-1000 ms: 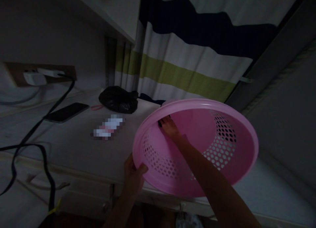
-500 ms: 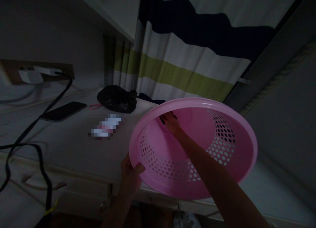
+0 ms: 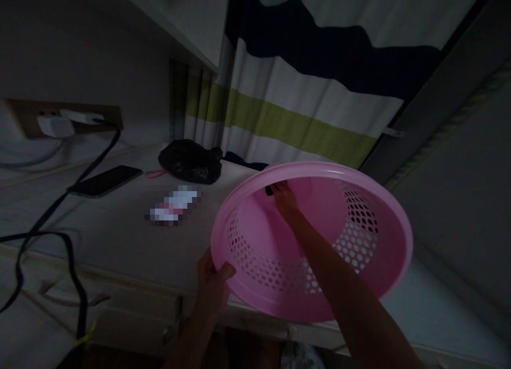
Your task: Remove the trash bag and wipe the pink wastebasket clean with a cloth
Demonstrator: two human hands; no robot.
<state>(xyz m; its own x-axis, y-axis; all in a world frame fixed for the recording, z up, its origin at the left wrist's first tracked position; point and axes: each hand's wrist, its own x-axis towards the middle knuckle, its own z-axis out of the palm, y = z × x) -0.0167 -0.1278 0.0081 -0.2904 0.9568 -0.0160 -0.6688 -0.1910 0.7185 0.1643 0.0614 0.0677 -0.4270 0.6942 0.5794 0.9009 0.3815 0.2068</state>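
A pink plastic basket (image 3: 339, 170) with round holes in its wall tilts toward me over the white desk (image 3: 187, 252). My left hand (image 3: 213, 281) grips the rim at its left side, thumb inside and fingers outside. Deep in the basket, my right hand (image 3: 285, 198) reaches toward the upper inner part, partly covered by the far rim. Its fingers are curled around a small black thing (image 3: 270, 190), too dark to name.
Left of the basket lie a black plastic bag (image 3: 191, 161), a dark phone (image 3: 107, 180) and a blurred pink-and-white item (image 3: 175, 205). A black cord (image 3: 93, 158) runs from the wall socket (image 3: 32, 119). Behind hangs a striped curtain (image 3: 299, 121). A drawer handle (image 3: 75, 294) shows below.
My right hand has moved slightly right and down inside the basket, the black thing moving with it. The left hand stays on the rim, and the basket has shifted very little.
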